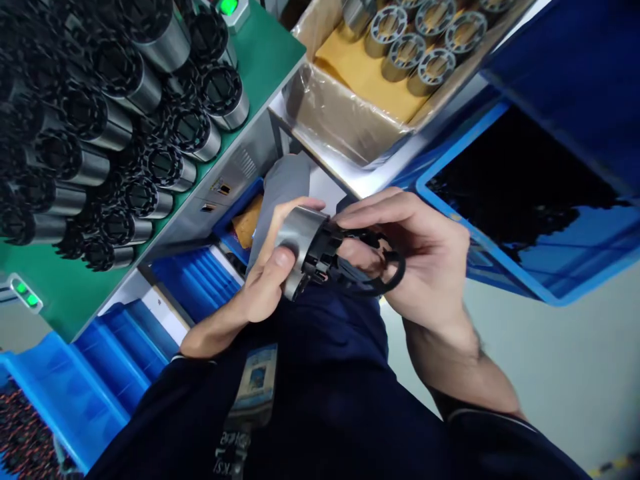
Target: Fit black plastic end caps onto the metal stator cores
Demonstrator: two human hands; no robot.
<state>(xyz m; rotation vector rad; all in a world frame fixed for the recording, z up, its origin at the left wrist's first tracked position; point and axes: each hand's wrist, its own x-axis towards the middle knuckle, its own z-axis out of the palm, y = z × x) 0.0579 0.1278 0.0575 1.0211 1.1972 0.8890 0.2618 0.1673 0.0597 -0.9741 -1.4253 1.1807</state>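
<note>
My left hand (265, 283) is wrapped around a silvery motor stator core (304, 233), its thumb on the metal side. Black plastic teeth show at the core's right end, which faces my right hand (430, 260). Between the fingers and thumb of that hand is a black plastic ring (399, 277) with slotted edges. The ring is tilted and sits close beside the core's toothed end; whether the two touch I cannot tell. My right fingers hide part of the ring.
Many stator cores with black plastic ends (193, 133) stand on the green table (270, 40) at left. A cardboard box (345, 120) holds bare steel cores (435, 70). At right is a blue bin (545, 287) with dark contents; blue trays (105, 373) lie lower left.
</note>
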